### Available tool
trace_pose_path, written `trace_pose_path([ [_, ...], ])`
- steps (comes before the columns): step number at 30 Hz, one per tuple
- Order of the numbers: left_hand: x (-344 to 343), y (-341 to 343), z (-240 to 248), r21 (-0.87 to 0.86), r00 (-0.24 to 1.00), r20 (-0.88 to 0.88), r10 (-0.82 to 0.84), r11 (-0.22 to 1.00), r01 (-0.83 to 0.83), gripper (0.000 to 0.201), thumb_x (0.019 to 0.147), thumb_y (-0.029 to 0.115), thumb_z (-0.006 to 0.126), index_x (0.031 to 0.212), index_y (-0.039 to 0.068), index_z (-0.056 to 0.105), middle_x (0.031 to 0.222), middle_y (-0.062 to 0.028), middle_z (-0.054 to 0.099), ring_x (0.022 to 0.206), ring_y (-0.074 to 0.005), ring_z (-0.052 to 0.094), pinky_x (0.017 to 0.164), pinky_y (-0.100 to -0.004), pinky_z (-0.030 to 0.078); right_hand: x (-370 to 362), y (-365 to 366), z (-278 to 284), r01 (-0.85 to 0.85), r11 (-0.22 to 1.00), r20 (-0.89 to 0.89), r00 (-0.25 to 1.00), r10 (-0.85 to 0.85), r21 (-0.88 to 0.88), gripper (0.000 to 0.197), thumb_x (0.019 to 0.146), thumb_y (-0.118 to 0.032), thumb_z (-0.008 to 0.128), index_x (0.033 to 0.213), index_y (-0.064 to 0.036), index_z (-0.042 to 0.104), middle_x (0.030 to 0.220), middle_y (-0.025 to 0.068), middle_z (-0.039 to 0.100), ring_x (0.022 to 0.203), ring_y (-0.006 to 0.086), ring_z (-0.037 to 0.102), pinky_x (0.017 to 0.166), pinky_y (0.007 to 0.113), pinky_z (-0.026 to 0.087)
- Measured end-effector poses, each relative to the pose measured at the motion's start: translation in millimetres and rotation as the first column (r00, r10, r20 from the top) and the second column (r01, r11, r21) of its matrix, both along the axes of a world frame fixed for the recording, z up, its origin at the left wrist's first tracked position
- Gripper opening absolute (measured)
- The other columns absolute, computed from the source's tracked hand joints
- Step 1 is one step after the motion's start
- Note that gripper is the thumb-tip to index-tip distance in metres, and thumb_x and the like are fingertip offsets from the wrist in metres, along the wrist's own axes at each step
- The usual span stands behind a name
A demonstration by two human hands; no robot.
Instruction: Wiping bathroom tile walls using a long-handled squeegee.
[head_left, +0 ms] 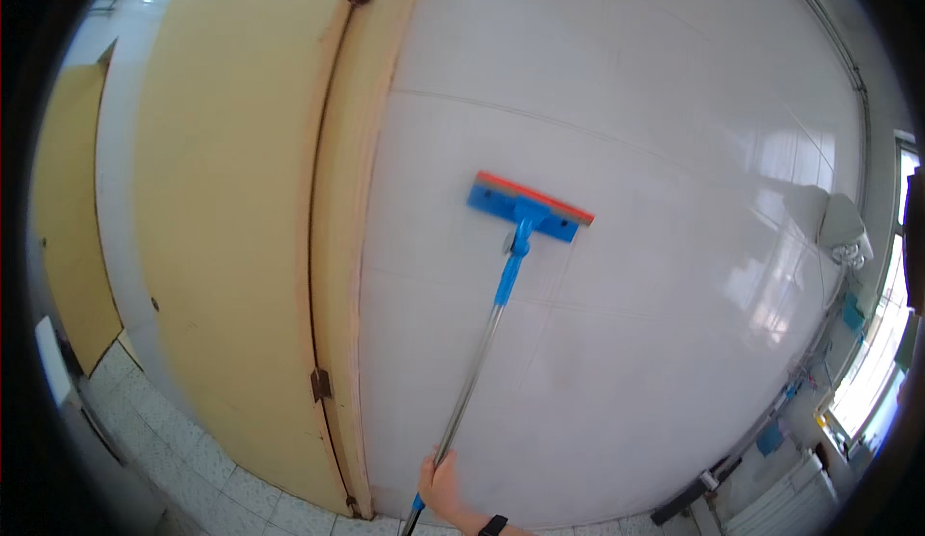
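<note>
My right hand (pixel 439 486) is wrapped round the metal pole of a long-handled squeegee (pixel 472 377), and a black band circles that wrist. The pole slants up and to the right from the lower edge. Its blue head (pixel 523 210), with a red-orange strip along the top edge, is at the white tiled wall (pixel 636 392); whether it presses on the tiles is hard to tell. Below my right hand a blue grip continues along the pole. My left hand is outside the picture.
A pale yellow door (pixel 231 218) in a wooden frame (pixel 339 247) stands left of the wall, with brown hinges. Another yellow door (pixel 72 209) is farther left. A bright window (pixel 872 363) and pipes are at the far right, above a white ribbed object (pixel 785 502). Speckled floor tiles (pixel 207 459) run below.
</note>
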State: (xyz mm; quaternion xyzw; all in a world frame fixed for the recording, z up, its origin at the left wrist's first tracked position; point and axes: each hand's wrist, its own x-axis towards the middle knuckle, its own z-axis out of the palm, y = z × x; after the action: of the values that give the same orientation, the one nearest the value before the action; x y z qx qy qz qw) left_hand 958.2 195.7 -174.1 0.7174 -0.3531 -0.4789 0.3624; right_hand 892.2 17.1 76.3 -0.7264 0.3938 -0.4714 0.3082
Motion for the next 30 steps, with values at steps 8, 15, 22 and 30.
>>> trace_pose_path([
  [8,18,-132,230,-0.273,0.934,-0.346,0.094,0.942,-0.196,0.019,0.073,0.021,0.06,0.069,0.005,0.052,0.056,0.0018,0.045,0.049,-0.0085,0.041,0.044,-0.0248,0.031,63,-90,249,0.097,0.804,0.068,0.995,-0.07,-0.587,0.029,0.084,-0.019,0.04,0.102,0.0016,0.03,0.063,0.023,0.052,0.058,0.0411,0.051,0.048,0.047,0.038],
  [15,23,-152,390,-0.799,0.955,-0.291,0.051,0.537,-0.272,0.024,0.079,0.024,0.054,0.065,0.005,0.048,0.053,0.0043,0.038,0.05,-0.0048,0.035,0.042,-0.0231,0.028,86,-101,449,0.161,0.777,0.062,0.986,-0.155,-0.609,0.031,0.083,-0.021,0.04,0.102,0.0028,0.032,0.076,0.0255,0.054,0.072,0.0408,0.053,0.063,0.047,0.041],
  [22,64,-147,454,-0.823,0.944,-0.327,0.038,0.48,-0.304,0.03,0.081,0.025,0.051,0.059,0.007,0.041,0.051,0.0055,0.035,0.047,-0.004,0.031,0.04,-0.0233,0.026,112,-86,520,0.115,0.823,-0.019,0.988,-0.151,-0.556,0.04,0.083,-0.028,0.038,0.101,0.0082,0.034,0.084,0.0259,0.055,0.082,0.0396,0.053,0.071,0.045,0.042],
  [30,69,-150,379,-0.71,0.964,-0.143,0.225,0.655,-0.258,0.031,0.075,0.025,0.058,0.057,0.003,0.045,0.048,0.0022,0.038,0.047,-0.0062,0.035,0.04,-0.0268,0.029,129,-110,470,0.294,0.67,0.247,0.954,-0.168,-0.682,0.029,0.086,-0.027,0.036,0.094,-0.0001,0.039,0.071,0.019,0.054,0.066,0.0335,0.054,0.054,0.041,0.042],
])
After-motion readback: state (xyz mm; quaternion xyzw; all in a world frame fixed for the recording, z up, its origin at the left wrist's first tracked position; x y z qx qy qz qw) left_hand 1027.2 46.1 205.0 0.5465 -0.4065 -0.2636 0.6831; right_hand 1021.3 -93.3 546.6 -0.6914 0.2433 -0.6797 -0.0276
